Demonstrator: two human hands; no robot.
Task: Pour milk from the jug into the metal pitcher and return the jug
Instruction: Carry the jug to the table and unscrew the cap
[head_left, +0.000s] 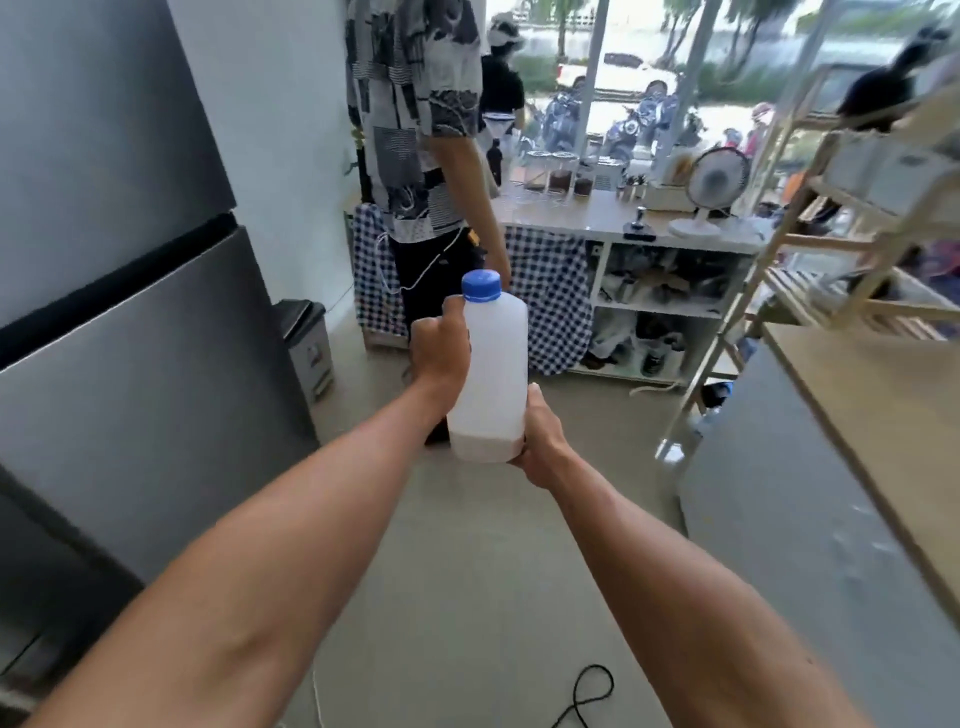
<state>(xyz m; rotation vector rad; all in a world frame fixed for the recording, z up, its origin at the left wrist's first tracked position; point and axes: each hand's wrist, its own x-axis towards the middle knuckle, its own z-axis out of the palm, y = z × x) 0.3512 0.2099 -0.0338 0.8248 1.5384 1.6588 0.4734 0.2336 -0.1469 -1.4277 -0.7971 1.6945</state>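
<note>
I hold a translucent white plastic milk jug (491, 374) upright in front of me, over the floor. Its blue cap (481, 286) is on. Only a shallow layer of milk shows at its bottom. My left hand (441, 348) grips the jug's upper left side, fingers curled round it. My right hand (540, 441) cups the lower right corner and the base from below. No metal pitcher is in view.
A grey refrigerator (130, 312) fills the left side with its doors closed. A person in a patterned shirt (415, 130) stands just ahead. Behind are a counter (582, 218) with jars and a fan (714, 187), a wooden shelf rack (831, 218) and a wooden counter (883, 405) on the right. A black cable (587, 691) lies on the floor.
</note>
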